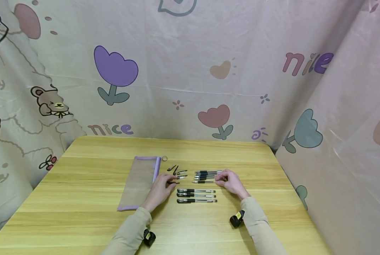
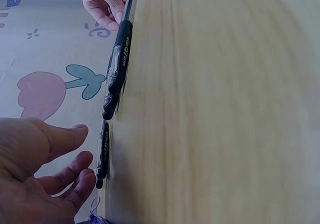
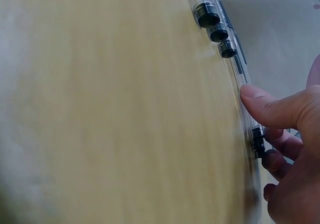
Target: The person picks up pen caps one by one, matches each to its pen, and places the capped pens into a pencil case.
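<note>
My left hand (image 1: 160, 191) is at the loose black pen caps (image 1: 181, 172), beside the purple-edged mesh pouch. In the left wrist view, its thumb and fingers stand apart next to a black cap (image 2: 104, 151). Several uncapped pens (image 1: 205, 173) lie in a row with their tips to the left. My right hand (image 1: 232, 182) is at the back end of the nearest uncapped pen (image 1: 204, 182). Seen from the right wrist, its thumb is by the clear barrels, apart from the curved fingers. Three capped gel pens (image 1: 196, 195) lie parallel in front of both hands.
The mesh pouch (image 1: 139, 182) lies flat to the left, with a metal ring (image 1: 164, 158) at its zipper corner. All of this is on a wooden table (image 1: 91, 166). A patterned curtain (image 1: 177, 71) hangs behind and on both sides.
</note>
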The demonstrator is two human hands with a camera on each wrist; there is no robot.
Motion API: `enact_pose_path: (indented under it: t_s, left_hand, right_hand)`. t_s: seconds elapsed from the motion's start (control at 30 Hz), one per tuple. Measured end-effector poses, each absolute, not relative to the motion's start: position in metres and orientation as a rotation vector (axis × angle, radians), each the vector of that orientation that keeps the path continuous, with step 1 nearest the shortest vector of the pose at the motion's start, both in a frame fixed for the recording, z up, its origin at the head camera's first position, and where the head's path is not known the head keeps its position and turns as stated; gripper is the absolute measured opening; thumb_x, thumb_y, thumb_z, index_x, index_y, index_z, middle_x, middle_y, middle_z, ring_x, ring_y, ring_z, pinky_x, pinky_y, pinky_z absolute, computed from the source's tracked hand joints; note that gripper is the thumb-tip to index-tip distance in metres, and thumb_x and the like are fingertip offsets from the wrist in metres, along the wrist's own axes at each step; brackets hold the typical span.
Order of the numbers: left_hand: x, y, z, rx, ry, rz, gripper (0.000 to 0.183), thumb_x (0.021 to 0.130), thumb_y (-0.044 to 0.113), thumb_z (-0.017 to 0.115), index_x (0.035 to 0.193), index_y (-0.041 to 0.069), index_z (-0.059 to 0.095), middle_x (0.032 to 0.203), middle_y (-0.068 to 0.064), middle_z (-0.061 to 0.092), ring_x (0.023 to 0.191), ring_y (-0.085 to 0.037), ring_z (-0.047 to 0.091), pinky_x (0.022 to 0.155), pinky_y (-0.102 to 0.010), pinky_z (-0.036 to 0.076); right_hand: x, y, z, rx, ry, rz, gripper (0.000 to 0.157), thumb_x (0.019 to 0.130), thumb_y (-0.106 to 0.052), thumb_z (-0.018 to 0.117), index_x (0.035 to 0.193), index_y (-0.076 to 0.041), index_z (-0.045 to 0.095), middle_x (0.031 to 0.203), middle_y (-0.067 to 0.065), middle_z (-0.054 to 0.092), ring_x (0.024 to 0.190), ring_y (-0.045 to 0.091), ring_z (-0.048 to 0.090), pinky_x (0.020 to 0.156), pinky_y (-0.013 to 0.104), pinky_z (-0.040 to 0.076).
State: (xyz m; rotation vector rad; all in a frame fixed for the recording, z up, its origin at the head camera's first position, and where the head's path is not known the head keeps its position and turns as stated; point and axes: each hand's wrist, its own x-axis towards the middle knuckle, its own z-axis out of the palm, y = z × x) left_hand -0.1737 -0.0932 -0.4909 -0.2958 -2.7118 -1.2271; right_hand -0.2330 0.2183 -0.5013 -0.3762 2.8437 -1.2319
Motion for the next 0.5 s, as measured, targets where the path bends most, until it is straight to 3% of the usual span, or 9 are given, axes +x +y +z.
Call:
enact_pose_path:
  t_s: [0.1,0.37,0.5]
  left_hand:
    - [-0.1745,-0.0929,-0.4914,-0.297,-2.713,-1.224,0.026,0.091,0.006,0.071,0.117,0.005,0.071,0.118,-0.014,0.067,0.114,-0.032,0.06,0.101,-0.053,0.048]
    - [-0.1763,-0.0928,-0.4924,-0.308,-2.713,-1.217,0.027,0.09,0.005,0.071,0.116,0.004,0.071,0.117,-0.015,0.068,0.112,-0.033,0.061,0.1,-0.053,0.049]
    - [-0.1771,-0.0931,-0.4924,-0.299,-2.711,-1.228,0.028,0.088,0.004,0.071,0.116,0.004,0.07,0.116,-0.016,0.067,0.11,-0.032,0.061,0.099,-0.053,0.049]
  right_hand:
    - [-0.2327,0.2183,-0.5007,-0.376,2.846,-1.239,0.009,0.083,-0.006,0.079,0.09,-0.01,0.077,0.099,0.006,0.07,0.096,0.02,0.063,0.096,0.045,0.051]
    - [-0.2296,0.2196,-0.4986,-0.407,2.846,-1.259,0.01,0.082,-0.005,0.079,0.091,-0.009,0.077,0.1,0.006,0.071,0.088,0.014,0.059,0.08,0.024,0.047]
    - [-0.2265,0.2191,-0.4954,-0.399,2.835,-1.266,0.01,0.082,-0.004,0.078,0.091,-0.008,0.077,0.103,0.007,0.07,0.089,0.015,0.058,0.08,0.024,0.047]
